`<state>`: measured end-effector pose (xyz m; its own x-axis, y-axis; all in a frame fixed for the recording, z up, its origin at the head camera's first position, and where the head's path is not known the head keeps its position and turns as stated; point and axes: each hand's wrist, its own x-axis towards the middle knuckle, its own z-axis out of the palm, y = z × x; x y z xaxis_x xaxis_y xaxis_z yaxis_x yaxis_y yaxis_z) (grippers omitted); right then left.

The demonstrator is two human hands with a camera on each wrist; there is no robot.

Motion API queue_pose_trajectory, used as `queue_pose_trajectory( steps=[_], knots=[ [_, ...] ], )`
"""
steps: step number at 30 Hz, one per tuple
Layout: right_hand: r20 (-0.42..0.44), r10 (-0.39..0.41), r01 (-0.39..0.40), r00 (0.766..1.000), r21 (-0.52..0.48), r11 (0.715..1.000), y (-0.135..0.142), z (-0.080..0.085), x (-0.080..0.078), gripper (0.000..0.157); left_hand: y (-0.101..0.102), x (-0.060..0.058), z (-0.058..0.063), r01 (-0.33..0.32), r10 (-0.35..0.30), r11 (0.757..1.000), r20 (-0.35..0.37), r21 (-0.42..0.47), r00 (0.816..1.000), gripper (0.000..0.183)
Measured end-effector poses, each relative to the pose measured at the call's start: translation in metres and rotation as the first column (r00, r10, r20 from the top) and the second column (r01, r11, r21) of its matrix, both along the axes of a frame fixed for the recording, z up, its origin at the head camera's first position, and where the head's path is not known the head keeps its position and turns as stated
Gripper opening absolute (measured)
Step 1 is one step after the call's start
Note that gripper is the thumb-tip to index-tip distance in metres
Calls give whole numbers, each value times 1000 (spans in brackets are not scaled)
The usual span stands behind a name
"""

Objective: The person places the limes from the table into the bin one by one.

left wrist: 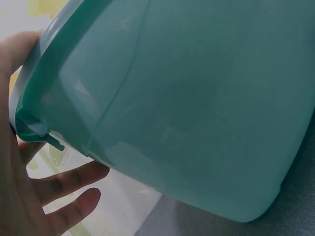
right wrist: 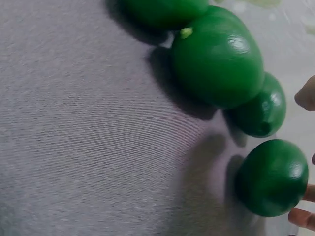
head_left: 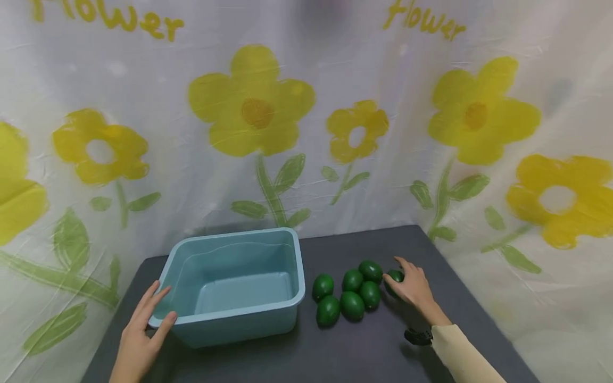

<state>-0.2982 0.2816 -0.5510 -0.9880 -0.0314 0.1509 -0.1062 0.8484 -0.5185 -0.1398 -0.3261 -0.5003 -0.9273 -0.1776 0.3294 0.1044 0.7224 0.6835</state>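
A light-blue plastic basin stands on the left of the dark table. My left hand is at its near-left corner, fingers spread and fairly straight along the rim. In the left wrist view, the thumb lies against the rim and the other fingers extend beside the basin's wall. Over the rightmost smooth, egg-shaped green fruit my right hand reaches, thumb and fingers apart. In the right wrist view fingertips are right beside one green fruit; firm contact is unclear.
Several more green fruits lie clustered between the basin and my right hand. The dark table ends at a white curtain painted with yellow flowers, which hangs behind and at the sides. A black band is on my right wrist.
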Motion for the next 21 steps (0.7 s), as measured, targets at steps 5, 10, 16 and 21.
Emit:
queue_pose_trajectory(
  steps=[5, 10, 16, 21],
  knots=[
    [12, -7, 7, 1000, -1, 1000, 0, -6, 5, 74, 1, 1, 1, 3, -3, 1000, -32, 10, 999, 59],
    [4, -3, 3, 1000, -4, 1000, 0, -14, 6, 66, 1, 1, 1, 7, -6, 1000, -58, 16, 998, 58],
    [-26, -5, 4, 1000, -21, 1000, 0, -25, 7, 65, -2, 1, 0, 4, -4, 1000, -83, -1, 997, 57],
    [-56, -34, 33, 998, -28, 999, 3, -31, 9, 67, -1, 0, -1, 5, -5, 1000, -60, 6, 998, 58]
  ],
)
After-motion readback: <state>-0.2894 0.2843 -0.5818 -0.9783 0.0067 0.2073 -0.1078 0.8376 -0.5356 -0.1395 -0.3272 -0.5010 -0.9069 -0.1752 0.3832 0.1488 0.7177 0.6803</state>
